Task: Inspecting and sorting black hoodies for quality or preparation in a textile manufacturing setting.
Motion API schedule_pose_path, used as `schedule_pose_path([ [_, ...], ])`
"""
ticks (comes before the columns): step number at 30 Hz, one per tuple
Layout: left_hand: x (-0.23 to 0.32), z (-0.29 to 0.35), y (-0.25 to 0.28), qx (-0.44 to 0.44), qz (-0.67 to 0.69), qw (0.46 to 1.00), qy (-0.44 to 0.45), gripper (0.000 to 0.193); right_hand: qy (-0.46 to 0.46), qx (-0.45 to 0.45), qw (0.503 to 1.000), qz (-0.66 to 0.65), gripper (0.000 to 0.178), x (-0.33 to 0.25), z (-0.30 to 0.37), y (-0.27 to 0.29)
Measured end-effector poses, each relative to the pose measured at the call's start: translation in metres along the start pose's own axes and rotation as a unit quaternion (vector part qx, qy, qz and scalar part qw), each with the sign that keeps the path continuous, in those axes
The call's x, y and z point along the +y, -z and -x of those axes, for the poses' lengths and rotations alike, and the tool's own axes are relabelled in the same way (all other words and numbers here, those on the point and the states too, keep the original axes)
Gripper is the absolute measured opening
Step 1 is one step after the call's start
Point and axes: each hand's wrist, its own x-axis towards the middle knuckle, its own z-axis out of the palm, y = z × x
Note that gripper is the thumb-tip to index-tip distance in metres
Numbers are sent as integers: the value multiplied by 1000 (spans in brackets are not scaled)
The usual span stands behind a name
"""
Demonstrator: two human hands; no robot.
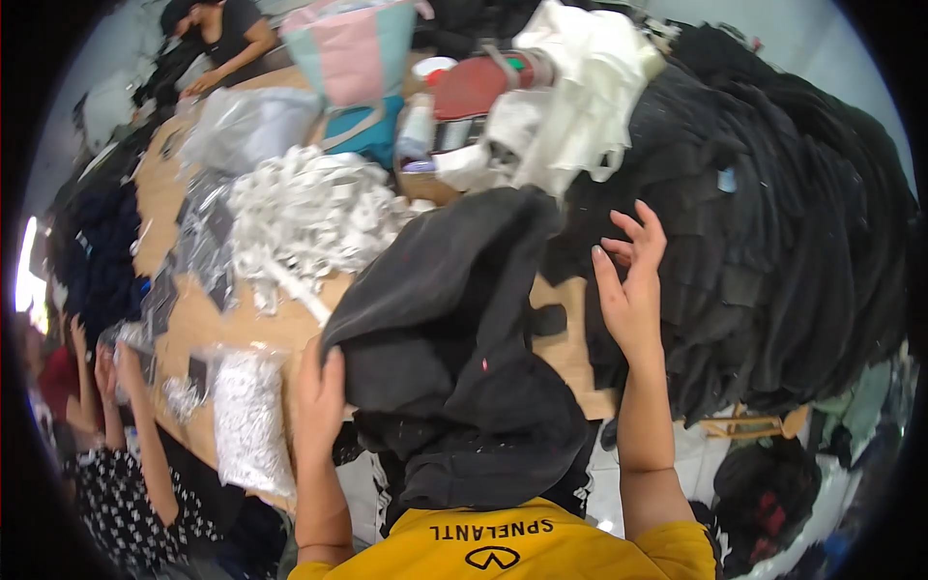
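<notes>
A black cloth garment (416, 309) spreads over the table's near edge and onto my lap, bunched into deep folds; its exact kind cannot be made out. My left hand (321, 391) grips its left edge, thumb on the near side. Raised to the right of the cloth, my right hand (633, 280) is open and holds nothing, its fingers apart and bent. Beyond that hand lies a tall heap of black garments (773, 232).
White straps (309, 208) lie tangled on the wooden table (193, 329), near a clear bag of white material (249, 416). A pink-and-teal bag (353, 53), a box of small items and white cloth (590, 77) stand behind. Other people (126, 493) work at the left and far left.
</notes>
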Motion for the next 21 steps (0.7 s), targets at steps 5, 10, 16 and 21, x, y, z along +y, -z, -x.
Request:
schedule_pose_path([
  [5,19,-18,-9,50,-146,961,-228,31,128,-332,934,-22,39,-17,29,-42],
  [10,33,-68,-50,-249,-77,901,-347,24,248,-412,875,56,60,-1,55,-82],
  [16,22,-96,-74,-478,-340,785,-198,54,168,-462,852,180,64,8,38,-45],
  [21,56,-81,-59,-411,-226,821,-324,45,299,-260,885,245,34,-17,28,0],
])
